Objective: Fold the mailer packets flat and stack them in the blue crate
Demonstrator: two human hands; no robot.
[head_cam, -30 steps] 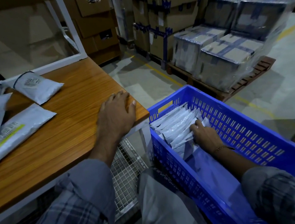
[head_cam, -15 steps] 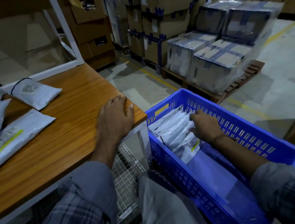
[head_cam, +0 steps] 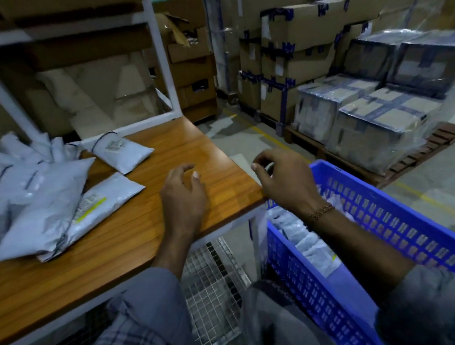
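Observation:
Several grey-white mailer packets lie on the left of the wooden table [head_cam: 149, 233]: a heap [head_cam: 33, 204], one flat packet [head_cam: 106, 201] with a yellow stripe, and another [head_cam: 118, 152] farther back. My left hand [head_cam: 183, 197] hovers over the table near its right corner, fingers loosely curled, holding nothing. My right hand [head_cam: 284, 180] is raised above the corner and the blue crate [head_cam: 389, 230], fingers loosely curled and empty. Folded packets [head_cam: 308, 245] stand in a row inside the crate's near end.
Shrink-wrapped cartons [head_cam: 374, 111] sit on a pallet right of the crate. Stacked cardboard boxes [head_cam: 292, 47] fill the back. A white metal frame [head_cam: 163, 68] rises at the table's far edge. A wire mesh shelf [head_cam: 213, 282] sits under the table.
My right hand has come up out of the crate, leaving the packets there, and moved left toward the table. My left hand has lifted off the table edge. The view has swung left.

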